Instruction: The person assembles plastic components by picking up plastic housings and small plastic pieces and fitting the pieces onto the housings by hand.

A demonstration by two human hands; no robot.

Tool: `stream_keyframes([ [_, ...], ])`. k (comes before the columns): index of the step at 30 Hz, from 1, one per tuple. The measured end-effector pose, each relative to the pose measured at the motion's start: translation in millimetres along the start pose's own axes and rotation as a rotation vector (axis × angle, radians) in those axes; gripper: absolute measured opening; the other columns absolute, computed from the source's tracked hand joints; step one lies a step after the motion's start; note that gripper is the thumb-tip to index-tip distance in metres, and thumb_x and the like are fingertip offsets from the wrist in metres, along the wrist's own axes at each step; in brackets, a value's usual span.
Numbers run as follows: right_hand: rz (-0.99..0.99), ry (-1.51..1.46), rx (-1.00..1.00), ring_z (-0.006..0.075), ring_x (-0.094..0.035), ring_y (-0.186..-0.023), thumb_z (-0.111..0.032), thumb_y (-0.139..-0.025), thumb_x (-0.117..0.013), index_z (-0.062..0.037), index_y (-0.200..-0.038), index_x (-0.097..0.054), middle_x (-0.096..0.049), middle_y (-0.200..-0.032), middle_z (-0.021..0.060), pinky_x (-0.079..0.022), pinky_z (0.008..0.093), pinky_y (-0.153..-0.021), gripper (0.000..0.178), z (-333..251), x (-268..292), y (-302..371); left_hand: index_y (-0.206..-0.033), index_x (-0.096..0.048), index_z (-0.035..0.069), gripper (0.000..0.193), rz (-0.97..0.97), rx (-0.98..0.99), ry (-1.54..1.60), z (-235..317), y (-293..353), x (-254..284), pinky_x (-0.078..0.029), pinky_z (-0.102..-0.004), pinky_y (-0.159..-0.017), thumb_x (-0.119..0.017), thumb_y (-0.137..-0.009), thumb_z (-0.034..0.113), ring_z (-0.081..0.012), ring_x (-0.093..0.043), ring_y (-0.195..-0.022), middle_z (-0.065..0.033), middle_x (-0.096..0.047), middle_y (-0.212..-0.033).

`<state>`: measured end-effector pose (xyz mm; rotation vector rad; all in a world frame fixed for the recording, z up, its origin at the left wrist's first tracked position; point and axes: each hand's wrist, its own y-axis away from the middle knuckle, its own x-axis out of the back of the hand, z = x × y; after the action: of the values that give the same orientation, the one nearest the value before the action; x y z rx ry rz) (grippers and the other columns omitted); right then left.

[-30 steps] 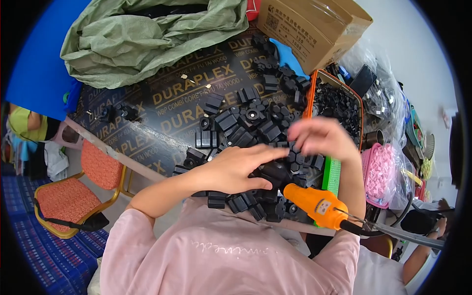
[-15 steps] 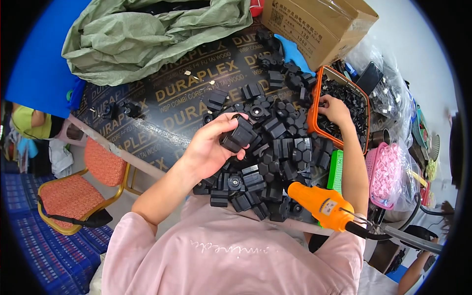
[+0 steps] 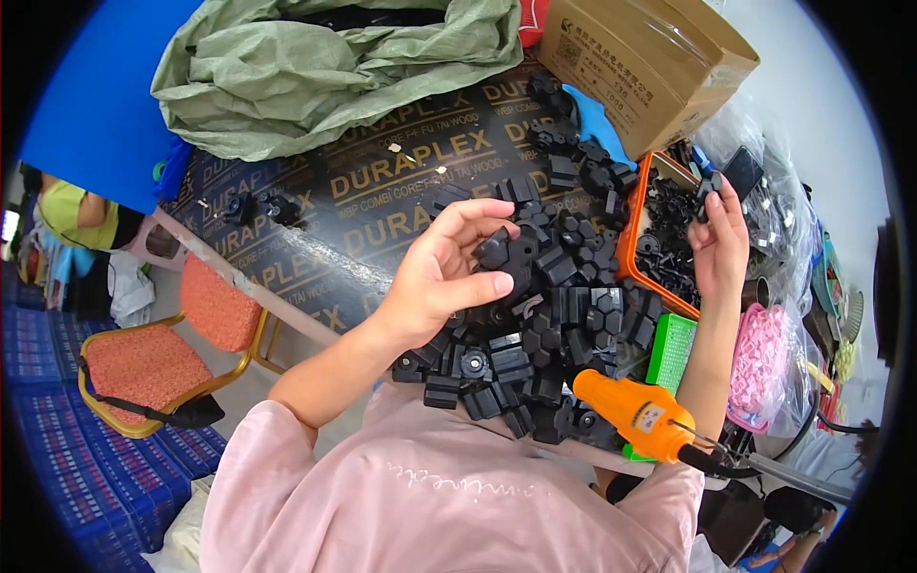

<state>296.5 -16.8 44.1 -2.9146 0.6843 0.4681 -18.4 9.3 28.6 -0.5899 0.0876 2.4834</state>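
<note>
Over the near-left side of a pile of black plastic housings, my left hand curls its thumb and fingers around one black plastic housing. Part of that housing is covered by the fingers and blends into the pile behind it. My right hand is raised at the right side of an orange basket full of small black parts. Between its thumb and fingertips it pinches a small black plastic piece, whose exact shape is hard to make out.
An orange tapered tool on a metal arm juts over the table's near edge. A green basket and a pink basket of pink pieces are at right. Farther back lie a cardboard box, a blue glove-like item and a green woven sack.
My right hand has come up out of the orange basket with a small black piece. My left hand has turned the housing and its fingers have spread somewhat. The whole view has shifted slightly.
</note>
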Motion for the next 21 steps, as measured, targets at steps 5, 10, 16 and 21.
stream_keyframes([
  [5,-0.498,0.053,-0.059,0.0033,-0.047,-0.056,-0.008,-0.072,-0.07,0.0,-0.114,-0.047,-0.057,-0.085,0.0027,-0.036,0.0149,-0.045,0.048,-24.1,-56.8,51.4,-0.122,-0.04,0.004,0.054,-0.094,0.14,0.295,-3.4,-13.4,-12.3,-0.049,-0.032,-0.077,-0.065,-0.074,0.003,-0.0173,-0.055,-0.095,-0.0093,-0.048,-0.115],
  [10,-0.68,0.064,-0.188,0.0026,-0.047,-0.058,-0.008,-0.076,-0.066,0.001,-0.104,-0.055,-0.058,-0.077,0.0007,-0.036,0.0148,-0.047,0.031,-23.7,-74.1,49.6,-0.11,-0.045,0.004,0.038,-0.091,0.134,0.11,-0.9,-19.2,-16.5,-0.046,-0.0214,-0.057,-0.063,-0.077,0.001,-0.008,-0.053,-0.077,-0.0071,-0.051,-0.109],
  [16,-0.687,-0.084,-0.414,0.0023,-0.043,-0.054,-0.011,-0.081,-0.063,-0.001,-0.105,-0.056,-0.058,-0.082,0.0004,-0.036,0.0151,-0.047,0.027,-11.5,-85.4,33.7,-0.11,-0.047,0.005,0.04,-0.176,0.24,0.114,19.9,-26.6,-17.1,-0.046,-0.0212,-0.065,-0.067,-0.075,0.003,-0.0066,-0.052,-0.08,-0.0021,-0.054,-0.1],
  [21,-0.715,-0.168,-0.459,0.0024,-0.043,-0.054,-0.011,-0.081,-0.063,-0.0008,-0.105,-0.056,-0.059,-0.083,0.001,-0.036,0.0151,-0.047,0.027,-1.1,-86.0,35.4,-0.114,-0.046,0.004,0.052,-0.248,0.135,0.023,13.7,-23.2,-13.6,-0.046,-0.0245,-0.082,-0.072,-0.069,-0.001,-0.0096,-0.052,-0.095,-0.0021,-0.054,-0.104],
])
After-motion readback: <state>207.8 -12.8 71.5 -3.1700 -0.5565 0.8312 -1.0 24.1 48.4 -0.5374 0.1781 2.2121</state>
